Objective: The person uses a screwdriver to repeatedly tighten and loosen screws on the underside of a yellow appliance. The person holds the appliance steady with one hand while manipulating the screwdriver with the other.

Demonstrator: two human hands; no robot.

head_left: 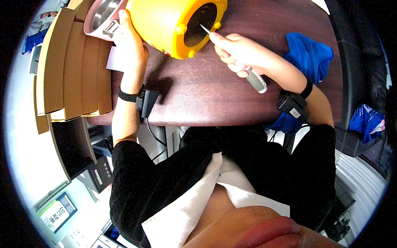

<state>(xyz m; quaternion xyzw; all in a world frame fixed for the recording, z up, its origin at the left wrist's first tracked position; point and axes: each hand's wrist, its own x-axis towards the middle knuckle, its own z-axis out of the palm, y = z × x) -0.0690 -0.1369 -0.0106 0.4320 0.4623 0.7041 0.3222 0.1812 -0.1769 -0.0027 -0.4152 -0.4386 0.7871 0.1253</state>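
A yellow rounded appliance lies tilted at the top of the view, its dark base ringed by small yellow feet facing right. My left hand grips its left side, beside a pink pot with a metal interior. My right hand is closed around a screwdriver with a grey-and-white handle, whose thin shaft points into the dark base. Whether the tip touches a screw is too small to tell.
Brown cardboard boxes stand along the left of the dark wooden table, near a white paper. A blue cloth lies at the right. Another blue item sits farther right on a black surface.
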